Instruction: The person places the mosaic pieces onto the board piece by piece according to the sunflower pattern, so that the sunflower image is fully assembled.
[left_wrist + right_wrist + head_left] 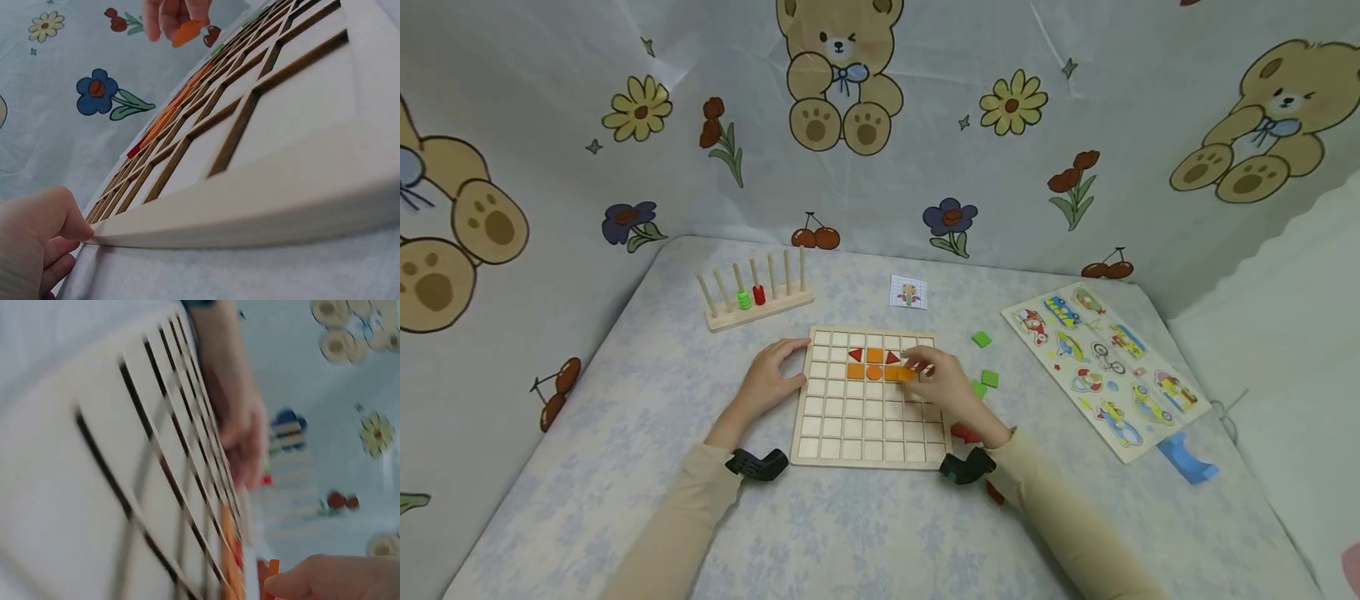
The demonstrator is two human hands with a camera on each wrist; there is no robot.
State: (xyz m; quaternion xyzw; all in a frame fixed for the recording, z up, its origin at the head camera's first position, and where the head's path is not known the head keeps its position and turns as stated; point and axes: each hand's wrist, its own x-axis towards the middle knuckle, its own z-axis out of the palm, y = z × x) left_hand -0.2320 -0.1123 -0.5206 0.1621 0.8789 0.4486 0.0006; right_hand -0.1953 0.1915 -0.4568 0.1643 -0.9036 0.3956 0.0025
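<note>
A wooden grid board [842,429] lies on the table. My left hand [769,375] rests at the board's upper left side, thumb and fingertips touching its edge. Over the board, my right hand [942,382] pinches a small flat orange piece [272,575] between thumb and fingers. The left wrist view shows this orange piece [187,32] above the far side. Orange squares [875,355], an orange circle [874,372] and two red triangles [856,355] sit in the upper cells. Part of the grid is hidden beneath my right hand.
Green squares [990,379] and red pieces [966,433] lie right of the board. A peg rack [762,310] with green and red rings stands behind left, near a small pattern card [908,292]. At right are a picture puzzle board [1105,367] and a blue curved piece [1187,458].
</note>
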